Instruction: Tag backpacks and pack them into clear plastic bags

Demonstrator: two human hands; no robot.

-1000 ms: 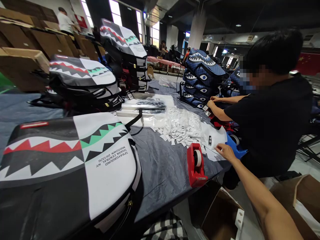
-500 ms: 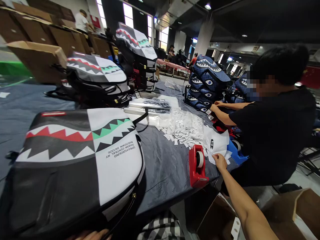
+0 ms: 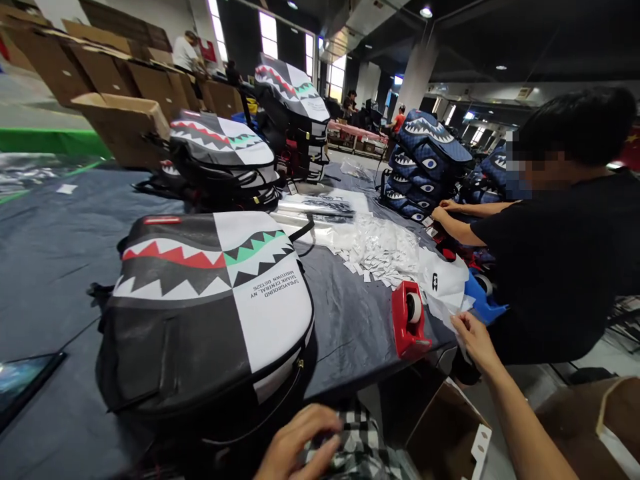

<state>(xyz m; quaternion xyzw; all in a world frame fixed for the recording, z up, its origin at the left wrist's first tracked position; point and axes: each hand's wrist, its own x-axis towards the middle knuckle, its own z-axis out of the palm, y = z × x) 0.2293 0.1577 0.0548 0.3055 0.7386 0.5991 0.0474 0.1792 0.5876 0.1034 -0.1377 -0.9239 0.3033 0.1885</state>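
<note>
Notably, red dispenser (image 3: 404, 333) stands between near backpack (image 3: 210, 313) and paper (image 3: 449, 293); slips (image 3: 385, 250) heap behind. Right hand's (image 3: 476, 341) fingers pinch paper by bench (image 3: 340, 340) edge. Left hand's (image 3: 300, 443) fingers apart, close to backpack. Co-worker (image 3: 555, 260) at right.

Dim interior lit by blown-out rear windows (image 3: 269, 35) and small ceiling lamps (image 3: 426, 12); the shark-mouth backpack (image 3: 207, 313) casts a soft shadow rightward, wide-angle distortion tilts the pillar (image 3: 419, 70), and distant detail softens.
</note>
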